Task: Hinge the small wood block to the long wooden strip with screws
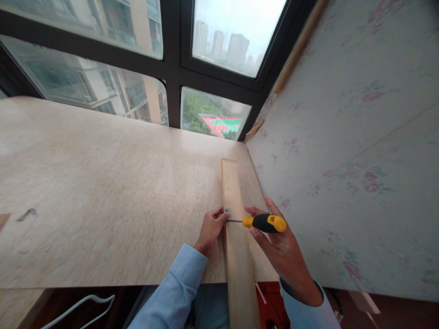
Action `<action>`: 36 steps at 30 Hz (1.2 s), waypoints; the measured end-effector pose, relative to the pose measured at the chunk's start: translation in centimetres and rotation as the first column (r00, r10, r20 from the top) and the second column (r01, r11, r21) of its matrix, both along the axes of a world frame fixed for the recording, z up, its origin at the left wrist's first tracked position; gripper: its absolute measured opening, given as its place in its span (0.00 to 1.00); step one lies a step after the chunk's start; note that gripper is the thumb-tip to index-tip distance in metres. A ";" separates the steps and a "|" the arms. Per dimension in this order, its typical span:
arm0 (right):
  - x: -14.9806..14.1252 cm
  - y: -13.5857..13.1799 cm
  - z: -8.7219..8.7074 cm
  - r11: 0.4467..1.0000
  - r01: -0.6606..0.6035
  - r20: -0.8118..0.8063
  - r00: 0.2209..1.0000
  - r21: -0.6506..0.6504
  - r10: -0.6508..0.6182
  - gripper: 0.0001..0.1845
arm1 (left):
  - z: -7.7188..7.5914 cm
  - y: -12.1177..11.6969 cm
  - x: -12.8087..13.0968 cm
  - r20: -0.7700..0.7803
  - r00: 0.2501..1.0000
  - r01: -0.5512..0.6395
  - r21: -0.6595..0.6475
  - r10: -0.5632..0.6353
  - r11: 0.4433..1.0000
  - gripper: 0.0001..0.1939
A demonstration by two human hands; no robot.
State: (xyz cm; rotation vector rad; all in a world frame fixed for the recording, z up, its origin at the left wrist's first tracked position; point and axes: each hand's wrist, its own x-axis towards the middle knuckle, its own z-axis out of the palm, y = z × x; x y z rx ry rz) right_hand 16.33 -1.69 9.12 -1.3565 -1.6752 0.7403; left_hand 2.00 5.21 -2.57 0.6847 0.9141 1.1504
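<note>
One sill [120,183] bears the board [240,260], its long axis running away from the person, its near end jutting past the sill's edge; the right hand [287,251], at the board's right, has thumb and fingers loosely bent about the handle of the screwdriver [264,223]; the screwdriver lies crosswise over the board, its shaft pointing left from that grip; the left hand [210,230], nearer the tip, is pinched almost closed on a metal piece [225,210] at the board's left edge, just beyond the shaft.
</note>
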 end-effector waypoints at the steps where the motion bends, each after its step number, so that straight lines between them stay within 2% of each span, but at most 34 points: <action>1: 0.0 0.0 0.0 1.000 0.027 0.007 1.000 -0.003 -0.027 0.38 | -0.1 0.0 0.0 0.002 1.000 -0.001 -0.004 0.001 1.000 0.15; 3: -0.1 0.3 -0.2 0.992 0.117 0.039 0.992 0.047 -0.119 0.42 | -0.3 0.1 0.0 -0.003 1.000 0.001 -0.012 -0.001 1.000 0.15; 5: -0.4 0.8 -0.5 0.963 0.211 0.064 0.972 0.169 -0.225 0.47 | -0.5 0.2 0.0 -0.021 1.000 -0.005 -0.018 0.004 1.000 0.15; 8: -0.8 1.4 -1.0 0.932 0.223 0.052 0.967 0.286 -0.248 0.51 | -0.7 0.2 0.0 -0.049 0.999 -0.021 -0.016 0.020 1.000 0.14; 12: -0.6 1.0 -0.9 0.978 0.052 0.002 0.999 0.200 -0.054 0.51 | -0.5 0.1 0.0 -0.014 1.000 0.004 -0.002 -0.004 1.000 0.15; 15: 0.0 0.2 -0.4 0.995 -0.059 0.041 0.998 0.077 0.056 0.41 | 0.0 0.0 0.0 0.011 1.000 0.012 -0.009 -0.012 1.000 0.16; 17: 0.3 -0.1 -0.2 0.998 -0.052 0.074 0.996 0.022 0.050 0.35 | 0.2 0.0 -0.1 0.008 1.000 0.005 -0.024 -0.005 1.000 0.15; 19: 0.4 0.0 -0.4 0.999 0.012 0.083 0.996 0.030 -0.014 0.36 | 0.1 0.0 -0.1 -0.002 1.000 -0.001 -0.032 0.001 0.999 0.14; 22: 0.2 0.7 -1.2 0.979 0.130 0.085 0.986 0.160 -0.145 0.46 | -0.2 0.1 -0.1 -0.020 1.000 -0.008 -0.024 0.008 1.000 0.13; 25: -0.1 1.6 -1.9 0.939 0.207 0.048 0.972 0.273 -0.228 0.49 | -0.5 0.1 0.0 -0.023 0.999 -0.024 -0.015 0.023 1.000 0.12; 27: -0.2 1.9 -2.0 0.945 0.183 -0.007 0.982 0.271 -0.188 0.50 | -0.6 0.1 0.0 -0.016 1.000 -0.023 -0.011 0.022 1.000 0.13; 29: -0.2 1.7 -1.8 0.968 0.103 -0.061 0.994 0.230 -0.091 0.50 | -0.5 0.1 0.0 -0.006 1.000 -0.007 -0.006 0.007 1.000 0.14; 33: 0.3 0.3 -1.4 0.995 -0.058 -0.127 0.990 0.076 0.068 0.44 | 0.0 0.0 -0.1 0.020 1.000 0.010 -0.009 -0.010 1.000 0.16; 36: 0.7 -0.4 -1.4 0.997 -0.078 -0.149 0.986 -0.016 0.075 0.38 | 0.1 0.0 -0.1 0.021 1.000 0.006 -0.021 -0.005 1.000 0.15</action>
